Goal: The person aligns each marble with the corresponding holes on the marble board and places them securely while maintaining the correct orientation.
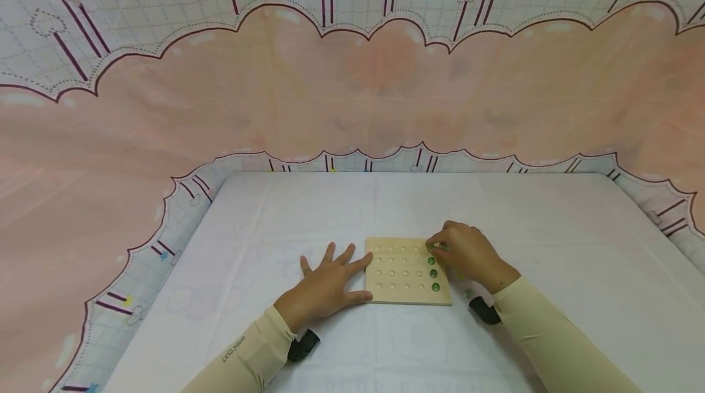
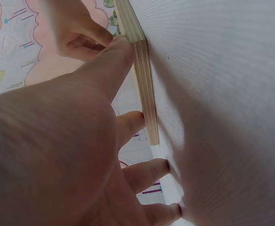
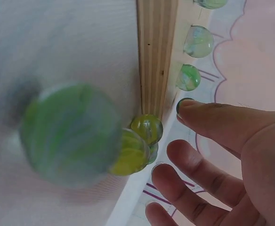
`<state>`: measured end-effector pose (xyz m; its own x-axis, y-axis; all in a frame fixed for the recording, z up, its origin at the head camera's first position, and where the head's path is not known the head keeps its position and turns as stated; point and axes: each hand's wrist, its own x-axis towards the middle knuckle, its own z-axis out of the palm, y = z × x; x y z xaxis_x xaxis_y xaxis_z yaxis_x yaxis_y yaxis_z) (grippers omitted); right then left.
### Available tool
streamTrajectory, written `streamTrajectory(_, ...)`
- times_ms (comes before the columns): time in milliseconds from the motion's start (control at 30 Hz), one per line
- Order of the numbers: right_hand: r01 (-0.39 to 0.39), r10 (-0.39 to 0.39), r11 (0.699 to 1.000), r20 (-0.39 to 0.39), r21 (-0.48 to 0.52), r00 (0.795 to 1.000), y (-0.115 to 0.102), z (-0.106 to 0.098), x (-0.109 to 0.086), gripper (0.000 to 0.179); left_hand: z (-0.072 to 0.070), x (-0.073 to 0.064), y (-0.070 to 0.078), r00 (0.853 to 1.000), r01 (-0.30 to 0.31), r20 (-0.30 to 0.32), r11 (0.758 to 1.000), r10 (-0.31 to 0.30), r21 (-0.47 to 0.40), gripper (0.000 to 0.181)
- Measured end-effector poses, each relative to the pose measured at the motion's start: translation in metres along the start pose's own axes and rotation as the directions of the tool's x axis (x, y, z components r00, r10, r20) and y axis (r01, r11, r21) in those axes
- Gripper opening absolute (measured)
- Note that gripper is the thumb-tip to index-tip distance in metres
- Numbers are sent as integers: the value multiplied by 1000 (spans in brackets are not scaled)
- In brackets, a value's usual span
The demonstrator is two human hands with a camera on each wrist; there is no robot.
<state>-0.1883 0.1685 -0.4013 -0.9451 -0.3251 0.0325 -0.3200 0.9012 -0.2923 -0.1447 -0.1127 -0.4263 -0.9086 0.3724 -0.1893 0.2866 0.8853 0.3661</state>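
Note:
A wooden board [image 1: 399, 280] with rows of small round hollows lies flat on the white table. Green glass marbles [image 1: 433, 273] sit in its rightmost column. My right hand [image 1: 468, 255] pinches a green marble [image 3: 184, 104] at the board's far right corner, its thumb on the marble and its other fingers loosely bent. My left hand [image 1: 326, 289] is spread beside the board, with thumb and index fingertips against the left edge. In the left wrist view, the left thumb [image 2: 114, 59] presses on the board's edge and the other fingertips rest on the table.
Loose marbles lie on the table just right of the board, partly under my right wrist: a large blurred green one [image 3: 71, 134] and yellow-green ones [image 3: 147, 129]. A peach and white patterned cloth [image 1: 352, 99] hangs behind the white table [image 1: 308, 203].

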Motion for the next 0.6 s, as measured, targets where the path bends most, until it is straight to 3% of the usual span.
streamTrajectory(600,12,-12,1000,14,17,1000,1,7,4,18,2,-2,-1,1000,-8,-7,1000,8,-6,78)
